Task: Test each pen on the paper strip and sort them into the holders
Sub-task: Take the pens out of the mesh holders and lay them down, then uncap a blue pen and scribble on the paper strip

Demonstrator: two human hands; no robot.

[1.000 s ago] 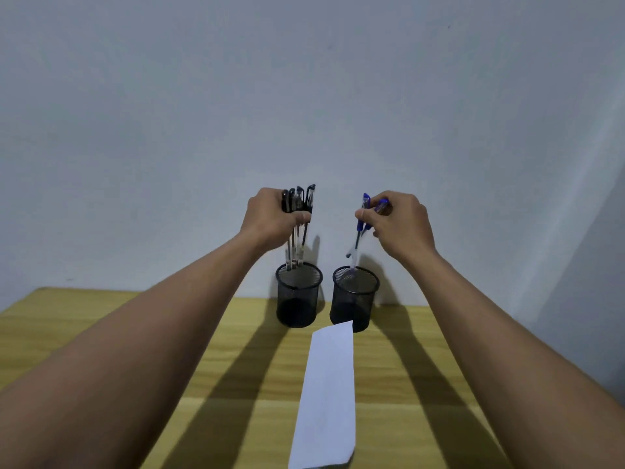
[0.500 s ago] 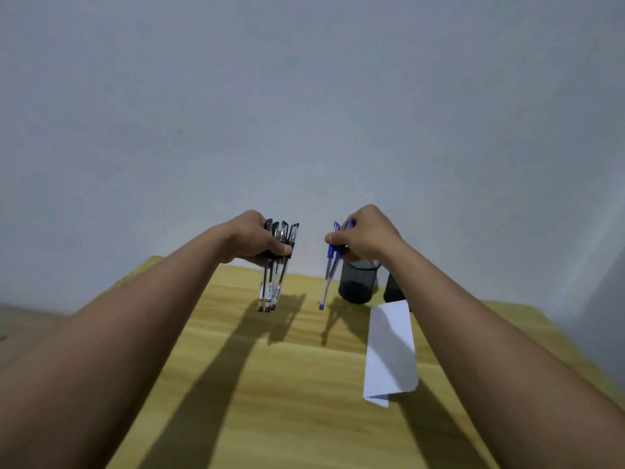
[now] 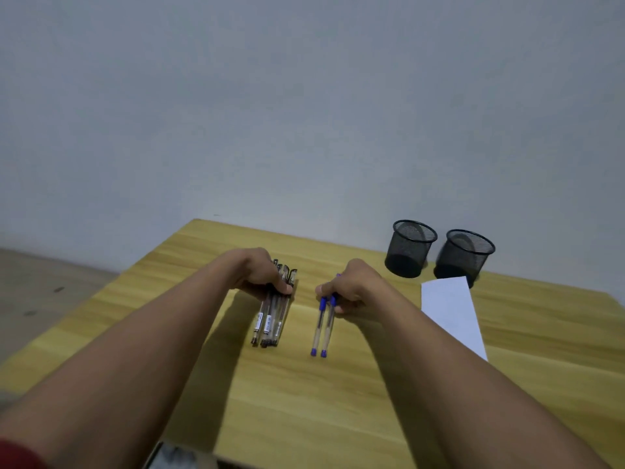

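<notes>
Pens untested, judging by blank paper strip (image 3: pixel 449 309), right of right hand (image 3: pixel 351 289). Left hand (image 3: pixel 263 275) fingers (image 3: pixel 282 286) clamped on black pens (image 3: pixel 270 319), right fingers (image 3: pixel 338 308) pinching two blue pens (image 3: pixel 323 326), all lying on worktop (image 3: pixel 304 401). Holders (image 3: pixel 411 248) beyond right fingers, apparently empty

I have both bare forearms stretched forward, roughly parallel, backs of the hands up. My left hand (image 3: pixel 258 275) is curled round a bundle of black pens (image 3: pixel 270 319), thumb laid across them near their upper ends. My right hand (image 3: pixel 353 286) sits near it, not touching, its fingers (image 3: pixel 340 309) pinching two blue pens (image 3: pixel 323 328) by their caps. A red sleeve (image 3: pixel 13 451) edges my left arm.
</notes>
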